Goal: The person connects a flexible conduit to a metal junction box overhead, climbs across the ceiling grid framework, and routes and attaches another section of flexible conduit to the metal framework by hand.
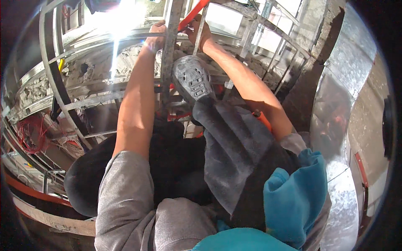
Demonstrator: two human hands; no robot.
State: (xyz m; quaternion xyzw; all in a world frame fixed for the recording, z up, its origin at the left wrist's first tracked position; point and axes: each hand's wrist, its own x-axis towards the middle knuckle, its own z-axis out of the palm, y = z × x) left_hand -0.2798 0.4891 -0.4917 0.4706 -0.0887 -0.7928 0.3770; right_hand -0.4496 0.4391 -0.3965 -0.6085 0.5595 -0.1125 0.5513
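Note:
My left hand [156, 37] is closed against the left side of a grey metal upright [169, 50]; the upright hides its fingertips and whatever they grip. Just right of that upright, my right hand [201, 34] is closed round the lower end of a red strip [194, 15]. The strip slants up and right, out of view. A thin metal bar [202, 25] crosses in front of my right hand. Below and between my hands, my grey, dusty shoe [192, 78] rests on the metal framing.
Curved metal rails [96, 100] cross the left side, above rough, broken masonry [86, 69]. Bundled red wires [32, 134] hang at the far left. A shiny sheet-metal panel [335, 113] stands close on my right. An orange object [261, 120] shows beside my right forearm. Glare covers the upper left.

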